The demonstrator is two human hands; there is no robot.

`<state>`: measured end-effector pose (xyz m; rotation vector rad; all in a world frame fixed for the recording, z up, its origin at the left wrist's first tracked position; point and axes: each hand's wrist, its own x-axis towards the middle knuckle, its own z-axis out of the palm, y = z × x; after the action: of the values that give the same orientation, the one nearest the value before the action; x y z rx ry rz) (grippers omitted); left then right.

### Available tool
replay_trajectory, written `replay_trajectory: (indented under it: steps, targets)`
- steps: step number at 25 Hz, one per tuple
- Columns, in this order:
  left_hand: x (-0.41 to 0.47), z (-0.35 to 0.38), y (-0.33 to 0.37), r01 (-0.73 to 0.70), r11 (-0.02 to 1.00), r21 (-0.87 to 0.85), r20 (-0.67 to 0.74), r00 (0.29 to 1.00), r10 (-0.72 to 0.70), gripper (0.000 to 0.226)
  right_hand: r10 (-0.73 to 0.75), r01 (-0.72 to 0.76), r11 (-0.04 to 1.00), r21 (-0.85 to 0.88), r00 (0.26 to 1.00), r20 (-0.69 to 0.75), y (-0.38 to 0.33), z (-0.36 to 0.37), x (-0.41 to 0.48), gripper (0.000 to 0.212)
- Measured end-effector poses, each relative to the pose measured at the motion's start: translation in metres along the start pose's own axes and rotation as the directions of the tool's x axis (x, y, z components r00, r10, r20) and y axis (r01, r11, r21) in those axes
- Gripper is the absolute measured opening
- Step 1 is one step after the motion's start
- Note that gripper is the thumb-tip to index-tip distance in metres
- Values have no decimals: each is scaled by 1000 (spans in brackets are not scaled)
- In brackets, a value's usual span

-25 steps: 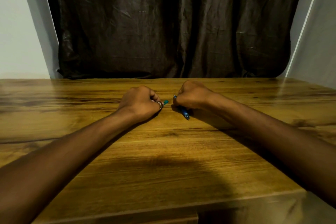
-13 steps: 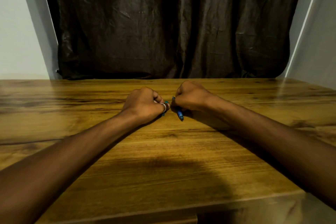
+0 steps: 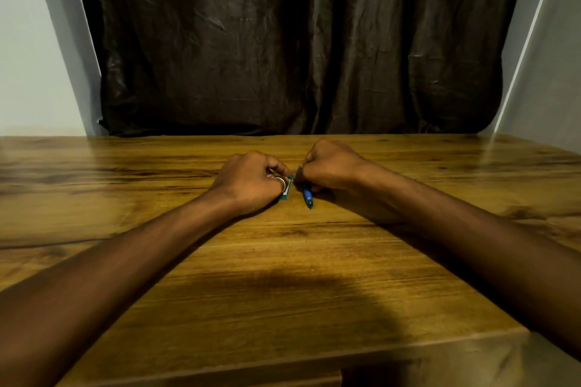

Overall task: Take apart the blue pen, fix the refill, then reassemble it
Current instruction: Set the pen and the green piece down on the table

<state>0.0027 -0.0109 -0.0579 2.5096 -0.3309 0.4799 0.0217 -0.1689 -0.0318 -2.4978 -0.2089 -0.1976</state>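
Both fists rest on the wooden table (image 3: pixel 283 261), almost touching at its middle. My right hand (image 3: pixel 330 165) is closed on a blue pen part (image 3: pixel 307 196), whose pointed end sticks out below the fist toward me. My left hand (image 3: pixel 251 182), with a ring on one finger, is closed on a teal-blue pen piece (image 3: pixel 286 190); only its edge shows beside the ring. A thin tip peeks out above my right fist. How the two pieces meet is hidden by the fingers.
A dark brown curtain (image 3: pixel 298 41) hangs behind the table's far edge, with pale walls on both sides. The table's near edge (image 3: pixel 283 364) runs just below my forearms. My shadow lies on the wood in front.
My hands have come closer together. The blue part in my right hand has swung more upright, and more of the teal piece shows under my left fingers.
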Motion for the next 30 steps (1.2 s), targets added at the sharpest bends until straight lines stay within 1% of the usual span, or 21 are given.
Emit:
replay_trajectory:
  steps: [3, 8, 11, 15, 19, 28, 30]
  targets:
    - [-2, -1, 0, -40, 999, 33, 0, 999, 40, 23, 0, 0, 1000, -4, 1000, 10, -1, -2, -1, 14]
    - [-3, 1, 0, -87, 993, 80, -18, 996, 89, 24, -38, 39, 999, -34, 999, 8, -1, -2, -3, 11]
    - [-4, 2, 0, -125, 983, 136, -24, 991, 129, 26, -49, 50, 997, -59, 998, 25, -1, -3, -3, 15]
    - [-4, 2, 2, -130, 975, 182, -7, 991, 134, 28, -53, 55, 995, -78, 998, 24, 0, -4, -2, 15]
    - [-5, 2, 3, -132, 967, 217, -29, 989, 142, 27, -75, 76, 989, -127, 997, 16, 0, -2, 0, 14]
    - [-3, 5, 1, -131, 967, 220, -36, 989, 142, 26, -84, 84, 994, -75, 996, -3, 1, -1, 1, 13]
    - [-3, 5, 1, -131, 968, 213, -36, 989, 142, 25, -80, 80, 993, -85, 997, 1, 1, 0, 1, 14]
